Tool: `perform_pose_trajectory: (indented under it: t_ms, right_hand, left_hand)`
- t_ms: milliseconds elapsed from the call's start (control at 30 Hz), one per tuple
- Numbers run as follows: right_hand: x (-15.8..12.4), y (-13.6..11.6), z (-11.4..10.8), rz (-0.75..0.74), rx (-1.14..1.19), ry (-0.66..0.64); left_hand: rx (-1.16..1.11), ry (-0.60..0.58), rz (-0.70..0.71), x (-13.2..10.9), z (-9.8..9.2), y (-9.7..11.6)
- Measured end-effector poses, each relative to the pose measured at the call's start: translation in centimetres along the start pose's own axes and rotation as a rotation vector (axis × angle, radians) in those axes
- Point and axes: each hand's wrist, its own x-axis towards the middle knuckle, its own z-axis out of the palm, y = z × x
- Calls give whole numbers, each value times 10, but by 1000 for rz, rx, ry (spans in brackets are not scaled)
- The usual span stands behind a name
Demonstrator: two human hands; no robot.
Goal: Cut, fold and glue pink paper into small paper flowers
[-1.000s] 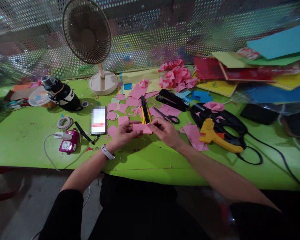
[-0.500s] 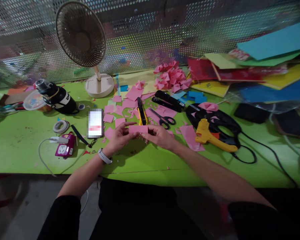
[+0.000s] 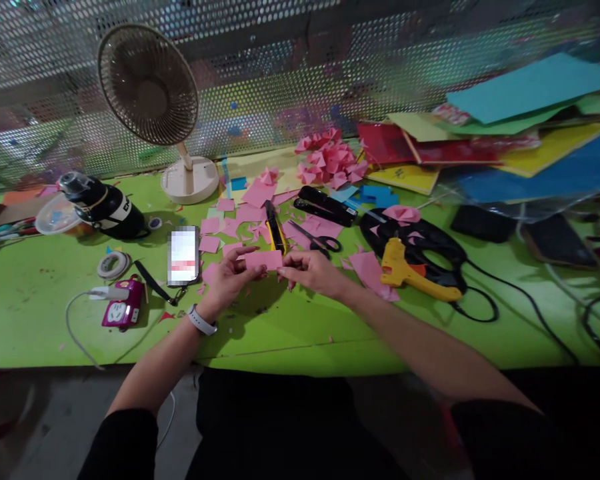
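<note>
Currently, the left hand [image 3: 229,277] pinches the strip [image 3: 264,261] above the table [image 3: 285,327], near the scissors [image 3: 314,238]; the right hand [image 3: 310,270] has shifted its thumb from the paper's lower edge to the right corner, suggesting work there. Whether it grips is unclear.

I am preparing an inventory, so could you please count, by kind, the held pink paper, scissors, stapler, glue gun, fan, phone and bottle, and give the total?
Held pink paper: 1
Scissors: 1
Stapler: 1
Glue gun: 1
Fan: 1
Phone: 1
Bottle: 1
Total: 7
</note>
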Motion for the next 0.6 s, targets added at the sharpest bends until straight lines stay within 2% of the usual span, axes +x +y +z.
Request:
perform_pose_trajectory:
  t_ms: [233,600]
  right_hand:
    - [-1,3,2,-12,-29,-51]
    - [-5,-6,3,-42,-75,-10]
  left_hand:
    - [18,-59,-57,2,-2,0]
    - [-11,-61,-50,4,-8,-2]
